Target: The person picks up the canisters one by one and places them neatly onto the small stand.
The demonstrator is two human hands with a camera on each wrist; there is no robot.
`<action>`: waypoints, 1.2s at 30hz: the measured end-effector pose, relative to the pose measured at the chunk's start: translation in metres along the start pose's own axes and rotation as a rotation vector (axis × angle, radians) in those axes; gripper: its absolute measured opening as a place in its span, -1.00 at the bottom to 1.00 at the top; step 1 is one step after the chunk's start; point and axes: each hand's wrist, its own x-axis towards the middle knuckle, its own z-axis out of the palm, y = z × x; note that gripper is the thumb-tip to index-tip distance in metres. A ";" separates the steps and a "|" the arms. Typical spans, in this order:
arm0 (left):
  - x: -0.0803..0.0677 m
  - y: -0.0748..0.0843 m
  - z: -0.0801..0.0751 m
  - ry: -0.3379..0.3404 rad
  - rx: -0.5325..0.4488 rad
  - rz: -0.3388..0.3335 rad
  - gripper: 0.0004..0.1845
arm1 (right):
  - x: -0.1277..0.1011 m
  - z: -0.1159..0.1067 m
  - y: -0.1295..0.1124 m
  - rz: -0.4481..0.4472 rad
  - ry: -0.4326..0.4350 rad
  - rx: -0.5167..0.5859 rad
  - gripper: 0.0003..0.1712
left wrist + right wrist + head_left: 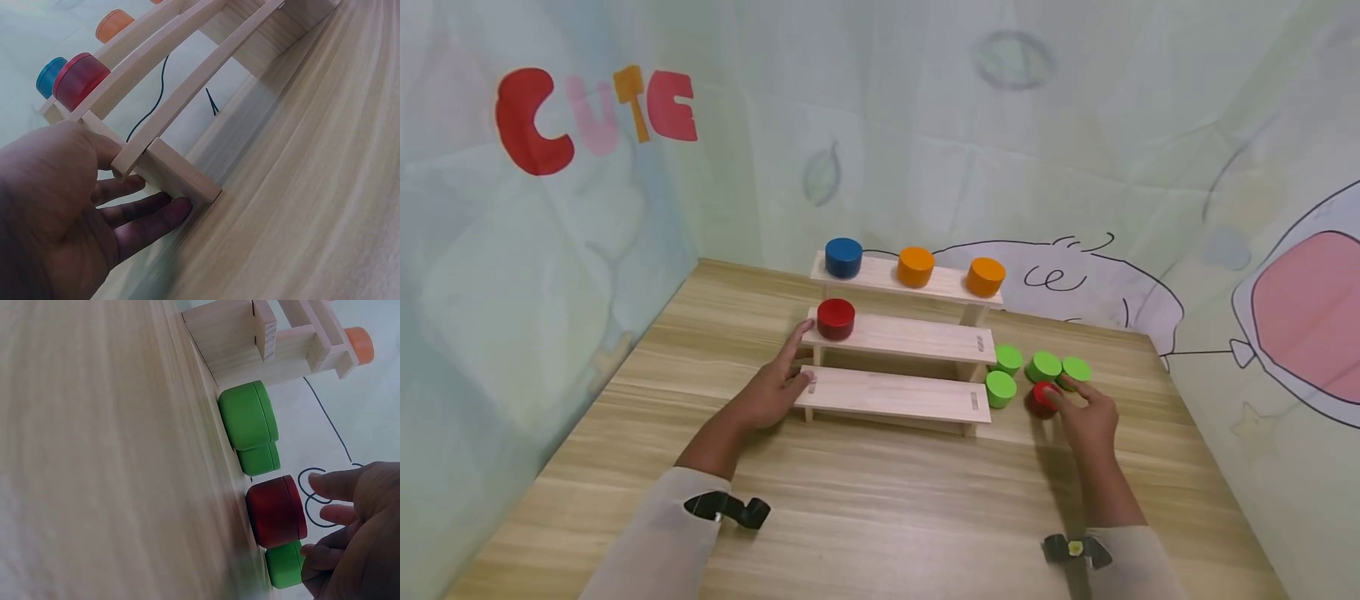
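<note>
At centre frame we locate the stepped rack (pixel 895 393), long axis left to right, bearing a blue cylinder (pixel 843 259), two orange cylinders (pixel 915 267) and a red cylinder (pixel 836 320). We rest the left hand (pixel 767 395), fingers extended, against its left end. Right of centre, the right hand (pixel 1092 422) has its grip spread at the loose red block (pixel 1040 402), flat face upward, beside green cylinders (pixel 1001 390).

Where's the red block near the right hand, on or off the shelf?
Off: the red block sits down on the table, beside green blocks.

Left hand (pixel 767 392) partly spread; right hand (pixel 1090 421) loosely bent.
</note>
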 end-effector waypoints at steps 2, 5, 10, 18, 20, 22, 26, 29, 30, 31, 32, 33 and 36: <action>0.000 0.001 0.000 -0.001 0.000 0.006 -0.12 | 0.000 0.000 0.000 0.045 -0.032 -0.020 -0.39; 0.000 0.001 -0.001 0.000 0.004 0.017 -0.13 | 0.001 0.000 0.001 0.094 -0.072 -0.040 -0.35; 0.000 -0.001 -0.001 0.003 -0.003 0.023 -0.14 | 0.002 0.003 0.002 0.120 -0.109 -0.040 -0.32; 0.000 0.000 -0.001 -0.001 -0.009 0.020 -0.13 | 0.001 0.003 0.001 0.105 -0.120 -0.065 -0.33; 0.000 0.000 -0.001 -0.001 -0.005 0.027 -0.13 | 0.001 0.004 0.001 0.093 -0.120 -0.070 -0.34; 0.001 0.000 -0.001 0.001 0.000 0.025 -0.12 | 0.001 0.004 0.001 0.081 -0.122 -0.077 -0.35; 0.001 0.001 -0.001 0.002 0.004 0.011 -0.12 | 0.000 0.004 0.000 0.062 -0.136 -0.098 -0.33; 0.000 0.001 -0.001 0.003 0.003 0.003 -0.12 | 0.000 0.003 0.001 0.047 -0.145 -0.120 -0.31; 0.000 0.001 0.000 0.003 0.005 -0.001 -0.12 | 0.000 0.003 0.002 0.042 -0.149 -0.132 -0.31; 0.000 0.001 0.000 0.003 0.006 -0.003 -0.12 | -0.001 0.003 0.002 0.038 -0.152 -0.141 -0.32; -0.001 0.001 0.000 0.003 0.009 -0.007 -0.12 | -0.001 0.002 0.002 0.032 -0.152 -0.152 -0.33; -0.001 0.002 0.000 0.003 0.013 -0.004 -0.12 | -0.001 0.002 0.003 0.028 -0.149 -0.163 -0.35; 0.000 0.003 0.000 0.006 0.014 -0.006 -0.11 | -0.002 0.002 0.002 0.014 -0.141 -0.192 -0.38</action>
